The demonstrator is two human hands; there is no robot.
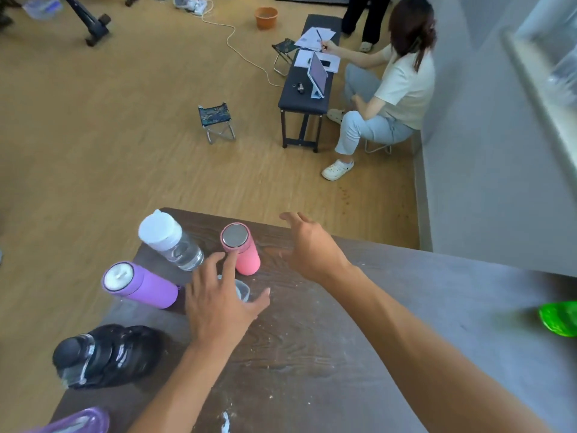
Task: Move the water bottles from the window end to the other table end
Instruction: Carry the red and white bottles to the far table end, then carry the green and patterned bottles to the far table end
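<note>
Several bottles stand near the far left corner of the dark wooden table (312,354): a clear bottle with a white lid (171,242), a pink bottle (240,248), a purple bottle (140,284) and a black bottle (103,356). A clear item (243,289) lies partly hidden under my left hand (218,301), which hovers open with spread fingers, one fingertip near the pink bottle. My right hand (312,248) is open to the right of the pink bottle, holding nothing. A blurred green bottle (559,318) sits at the right edge.
A pale purple object (78,421) shows at the bottom left. Beyond the table, a person sits at a dark bench (304,95) with papers and a tablet. A folding stool (215,121) stands on the wooden floor. A grey wall and window ledge run along the right.
</note>
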